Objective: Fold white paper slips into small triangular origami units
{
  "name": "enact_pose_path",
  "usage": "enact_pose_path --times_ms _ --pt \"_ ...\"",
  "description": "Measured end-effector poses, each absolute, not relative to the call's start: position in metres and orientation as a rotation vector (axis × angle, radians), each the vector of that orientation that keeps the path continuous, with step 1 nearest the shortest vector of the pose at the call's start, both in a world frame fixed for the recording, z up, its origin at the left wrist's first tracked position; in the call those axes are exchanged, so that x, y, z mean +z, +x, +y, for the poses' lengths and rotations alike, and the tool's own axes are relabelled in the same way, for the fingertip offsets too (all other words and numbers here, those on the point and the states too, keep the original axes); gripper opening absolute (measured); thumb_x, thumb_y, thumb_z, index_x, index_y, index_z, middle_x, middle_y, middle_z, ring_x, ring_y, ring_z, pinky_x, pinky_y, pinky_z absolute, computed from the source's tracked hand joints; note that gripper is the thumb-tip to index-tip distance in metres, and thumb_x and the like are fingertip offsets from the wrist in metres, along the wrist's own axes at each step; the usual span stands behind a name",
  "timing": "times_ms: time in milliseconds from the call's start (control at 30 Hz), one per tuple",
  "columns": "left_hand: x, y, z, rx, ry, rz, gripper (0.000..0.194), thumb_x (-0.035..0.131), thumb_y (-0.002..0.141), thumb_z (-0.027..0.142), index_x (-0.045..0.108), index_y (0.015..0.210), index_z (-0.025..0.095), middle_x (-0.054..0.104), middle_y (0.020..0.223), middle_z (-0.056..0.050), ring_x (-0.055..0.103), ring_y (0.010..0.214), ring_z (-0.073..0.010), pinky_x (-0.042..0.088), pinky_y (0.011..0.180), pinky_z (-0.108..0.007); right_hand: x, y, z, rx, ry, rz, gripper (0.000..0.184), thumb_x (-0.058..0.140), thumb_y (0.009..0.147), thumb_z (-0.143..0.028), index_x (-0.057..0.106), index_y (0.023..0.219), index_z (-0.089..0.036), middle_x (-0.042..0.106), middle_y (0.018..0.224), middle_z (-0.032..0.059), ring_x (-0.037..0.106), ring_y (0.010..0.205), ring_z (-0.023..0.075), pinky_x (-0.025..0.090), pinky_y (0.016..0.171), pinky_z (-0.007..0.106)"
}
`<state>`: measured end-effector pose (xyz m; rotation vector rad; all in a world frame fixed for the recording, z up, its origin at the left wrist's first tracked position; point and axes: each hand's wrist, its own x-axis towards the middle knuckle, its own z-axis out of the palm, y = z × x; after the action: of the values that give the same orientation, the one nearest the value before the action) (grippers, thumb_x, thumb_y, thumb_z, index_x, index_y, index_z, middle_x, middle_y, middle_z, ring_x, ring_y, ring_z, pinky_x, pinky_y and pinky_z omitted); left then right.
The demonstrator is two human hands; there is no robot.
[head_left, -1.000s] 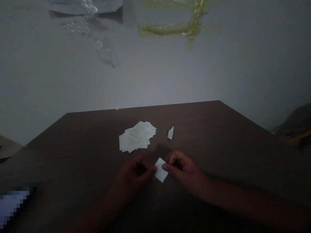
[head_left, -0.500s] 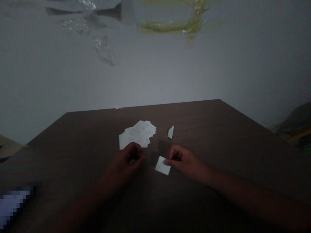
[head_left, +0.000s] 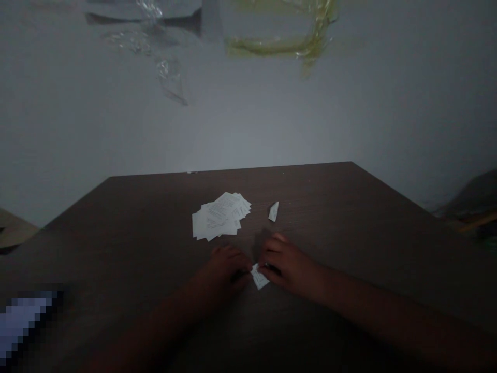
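While one scrap [head_left: 274,212] is lying folded on the table [head_left: 349,207], the right hand [head_left: 289,267] is pinching an apparently unfinished paper [head_left: 260,279], the left hand [head_left: 227,265] is resting at its edge, grip unclear, and piled sheets [head_left: 219,215] are lying seemingly unfolded.

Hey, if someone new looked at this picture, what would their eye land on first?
Probably the pale pile of papers, bright against the dark table, just beyond the left hand. Next, perhaps, the small paper nearer the viewer, pinched by the right hand, with the left hand close at its other side. The yellow tape high on the grey wall also stands out.
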<state>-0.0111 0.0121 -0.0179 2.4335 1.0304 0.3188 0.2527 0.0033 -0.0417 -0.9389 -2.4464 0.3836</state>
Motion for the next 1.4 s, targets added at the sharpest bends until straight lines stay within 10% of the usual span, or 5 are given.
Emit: enact_pose_path --times_ms 667,1400 --pt "0.008 0.006 0.001 0.26 2.406 1.148 0.023 0.063 0.103 0.009 0.082 0.101 0.021 0.08 0.11 -0.009 0.073 0.119 -0.0374 0.05 0.11 -0.055 -0.028 0.26 -0.011 0.622 -1.027 -2.47 0.02 0.091 0.097 -0.027 0.081 0.114 -0.021 0.079 0.123 0.0132 0.07 0.122 0.0372 0.061 0.109 0.057" --pt "-0.014 -0.004 0.011 0.339 2.315 1.119 0.015 0.078 0.098 0.014 0.084 0.105 0.027 0.079 0.11 -0.003 0.071 0.118 -0.0345 0.046 0.115 -0.054 -0.041 0.252 0.001 0.55 -0.939 -2.43 0.009 0.079 0.109 -0.02 0.085 0.114 -0.023 0.084 0.113 0.0081 0.074 0.107 0.0272 0.057 0.106 0.049"
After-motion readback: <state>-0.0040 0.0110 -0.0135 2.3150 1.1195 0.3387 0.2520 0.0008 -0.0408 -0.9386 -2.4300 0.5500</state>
